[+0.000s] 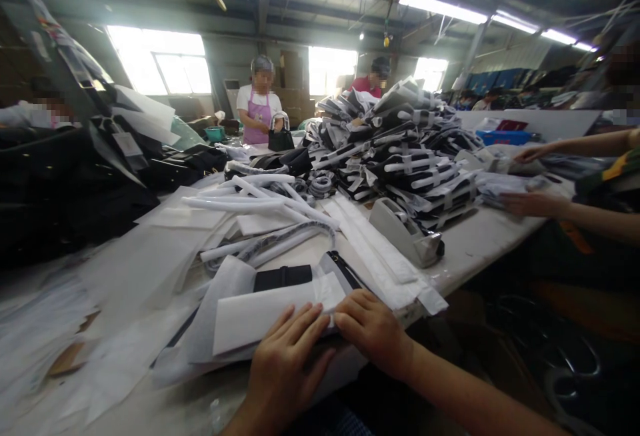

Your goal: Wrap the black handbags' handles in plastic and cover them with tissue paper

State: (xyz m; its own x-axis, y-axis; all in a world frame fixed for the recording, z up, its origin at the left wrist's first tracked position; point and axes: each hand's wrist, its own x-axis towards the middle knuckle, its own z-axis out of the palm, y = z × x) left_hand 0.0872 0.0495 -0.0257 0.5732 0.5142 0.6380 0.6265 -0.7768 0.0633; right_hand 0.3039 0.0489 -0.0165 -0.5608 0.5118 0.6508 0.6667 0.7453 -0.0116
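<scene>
A black handbag (283, 278) lies flat at the table's front edge, partly covered by a white wrapping sheet (240, 323). Its handle (300, 231) seems wrapped in clear film and points away from me. My left hand (290, 356) rests on the sheet near its front edge, fingers stretched out. Beside it, my right hand (375, 333) has curled fingers closed at the right end of the wrapping; the fingertips are partly hidden. The two hands nearly touch.
White foam tubes (240, 204) lie behind the bag, with long white strips (370, 243) and a tape dispenser (405, 233) to the right. Wrapped bags (415, 156) form a tall pile. Thin white sheets (125, 303) spread leftward. A co-worker's hands (535, 204) work at right.
</scene>
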